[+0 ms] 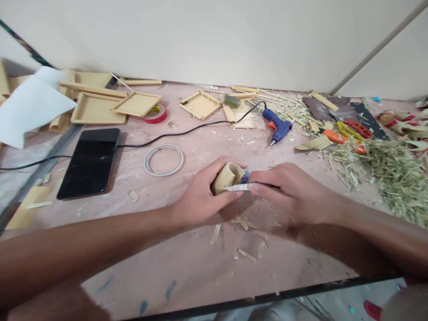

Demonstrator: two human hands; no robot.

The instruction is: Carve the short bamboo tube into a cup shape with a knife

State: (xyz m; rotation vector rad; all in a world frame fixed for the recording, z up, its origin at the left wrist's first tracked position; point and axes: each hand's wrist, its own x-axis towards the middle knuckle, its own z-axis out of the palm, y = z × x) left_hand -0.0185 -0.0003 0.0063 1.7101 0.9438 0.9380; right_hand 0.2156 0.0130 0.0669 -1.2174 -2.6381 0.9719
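Note:
My left hand (203,191) is closed around a short curved piece of bamboo (223,177), whose hollow, folded-looking end faces up and to the right. My right hand (290,191) pinches a slim, pale knife-like blade (236,187), its pointed tip to the left against the near side of the bamboo. A small dark-blue patch (246,175) shows between the bamboo and my right fingers; what it belongs to is unclear. Thin bamboo shavings (245,223) lie on the table just below both hands.
Behind my hands are a blue glue gun (278,126), a white tape ring (163,160) and a black phone (90,162) with a cable across it. Square bamboo frames (200,105) stand farther back. Pliers (354,129) and a shavings heap (397,178) are at right.

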